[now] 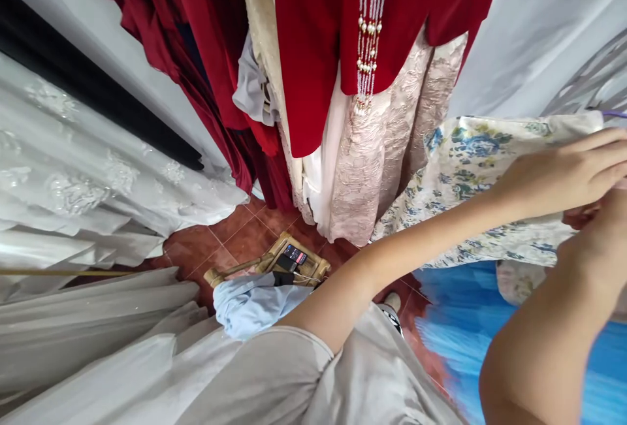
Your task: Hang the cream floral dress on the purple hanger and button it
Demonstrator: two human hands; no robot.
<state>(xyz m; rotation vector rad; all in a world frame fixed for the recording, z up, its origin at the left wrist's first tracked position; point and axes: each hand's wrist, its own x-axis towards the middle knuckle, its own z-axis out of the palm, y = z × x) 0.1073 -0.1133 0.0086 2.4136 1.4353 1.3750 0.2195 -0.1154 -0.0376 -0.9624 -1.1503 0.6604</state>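
Note:
My left hand (582, 167) reaches across to the right edge of the view, in front of a white garment with a blue and green floral print (470, 157). Its fingers are bent and close together, and their tips run out of view. Just below, my right hand (585, 216) meets it with curled fingers, partly hidden behind the left hand and its own wrist. What either hand grips is hidden. The floral garment spreads down and left from the hands. A thin purple piece (613, 113), perhaps of a hanger, shows at its top corner.
Dark red clothes (313, 53), a beaded tassel (369, 33) and a pale pink brocade garment (365, 170) hang ahead. White lace gowns (98, 177) fill the left. Below are a bamboo stool (281, 242) with a phone (295, 254), light blue cloth (259, 301) and blue tulle (460, 333).

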